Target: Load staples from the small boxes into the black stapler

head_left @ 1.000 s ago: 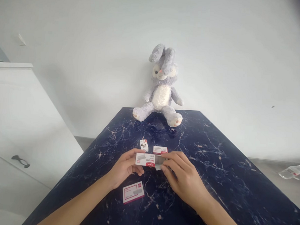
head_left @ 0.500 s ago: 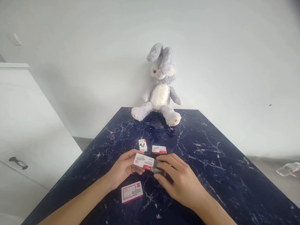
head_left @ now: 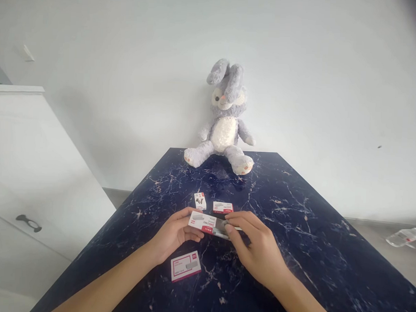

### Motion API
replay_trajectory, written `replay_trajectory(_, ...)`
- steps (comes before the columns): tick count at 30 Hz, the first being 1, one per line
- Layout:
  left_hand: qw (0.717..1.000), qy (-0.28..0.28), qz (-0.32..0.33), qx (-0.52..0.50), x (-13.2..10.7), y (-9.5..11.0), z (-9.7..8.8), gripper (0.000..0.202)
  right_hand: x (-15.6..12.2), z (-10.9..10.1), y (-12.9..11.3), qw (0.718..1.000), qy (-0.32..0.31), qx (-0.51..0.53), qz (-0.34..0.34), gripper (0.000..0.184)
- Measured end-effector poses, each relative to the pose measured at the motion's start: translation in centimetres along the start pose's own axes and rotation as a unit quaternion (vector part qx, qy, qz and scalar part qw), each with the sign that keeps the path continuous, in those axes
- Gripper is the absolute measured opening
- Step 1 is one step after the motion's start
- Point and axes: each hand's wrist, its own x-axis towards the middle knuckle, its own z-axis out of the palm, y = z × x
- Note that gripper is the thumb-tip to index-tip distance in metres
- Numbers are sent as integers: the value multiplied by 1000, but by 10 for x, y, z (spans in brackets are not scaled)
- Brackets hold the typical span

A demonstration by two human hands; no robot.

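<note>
While the left hand (head_left: 172,233) gripped the printed box (head_left: 201,223) above the table (head_left: 262,186), the right hand (head_left: 259,245) pinched the grey tray (head_left: 220,227) protruding from its right end, long axis running crosswise between them.

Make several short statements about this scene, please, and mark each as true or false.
The left hand holds a white-and-red box. True.
Only one hand is occupied. False: the right hand pinches a grey part at the box's end.
A plush rabbit sits at the far end of the table. True.
The table is plain white. False: dark blue with pale veins.
A pink-edged box lies apart from both hands. True.
</note>
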Motion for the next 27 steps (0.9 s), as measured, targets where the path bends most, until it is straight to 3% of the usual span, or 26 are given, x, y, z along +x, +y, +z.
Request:
replay_trajectory(3,1000,15,-13,-8,0,1,1,20,3,-2,1,983,49,79,159,26)
replay_trajectory(6,998,30,0,-53,-2,2,4,21,6,0,6,933,94,212,276,33)
replay_trajectory(12,990,31,42,-134,-7,4,12,20,7,7,2,783,103,506,348,17)
replay_trajectory(15,988,32,65,-138,-8,7,13,21,6,4,-8,742,53,563,361,18)
replay_trajectory(17,988,30,73,-134,-8,7,12,20,5,3,-11,758,13,540,367,22)
replay_trajectory(21,990,13,83,-112,-9,4,13,20,2,8,-10,854,-49,377,356,29)
replay_trajectory(23,991,-1,84,-104,-11,3,14,20,2,10,-9,889,-70,300,339,32)
replay_trajectory(27,993,-40,81,-81,-13,2,15,22,4,8,-10,920,-68,219,318,36)
